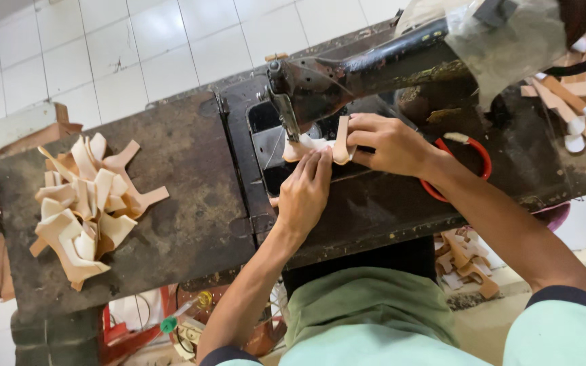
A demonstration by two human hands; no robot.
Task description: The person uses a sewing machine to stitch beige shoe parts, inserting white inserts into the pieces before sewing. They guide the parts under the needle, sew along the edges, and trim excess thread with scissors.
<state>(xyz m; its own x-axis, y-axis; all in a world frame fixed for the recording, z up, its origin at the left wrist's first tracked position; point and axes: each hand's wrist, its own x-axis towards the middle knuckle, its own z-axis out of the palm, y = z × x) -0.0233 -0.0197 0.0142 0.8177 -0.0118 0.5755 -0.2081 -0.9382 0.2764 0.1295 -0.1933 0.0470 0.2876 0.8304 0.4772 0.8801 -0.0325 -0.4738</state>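
A pale tan cut piece (320, 144) lies on the bed of an old black sewing machine (347, 74), just under its needle area. My left hand (304, 190) presses flat on the piece's near edge with fingers together. My right hand (388, 141) grips the piece's upright strap part from the right side, thumb and fingers pinching it.
A heap of tan cut pieces (89, 203) lies on the dark worn table (184, 176) at the left. More pieces (578, 102) are piled at the far right. Red-handled scissors (473, 159) lie behind my right wrist. Scraps (466, 261) sit on the floor.
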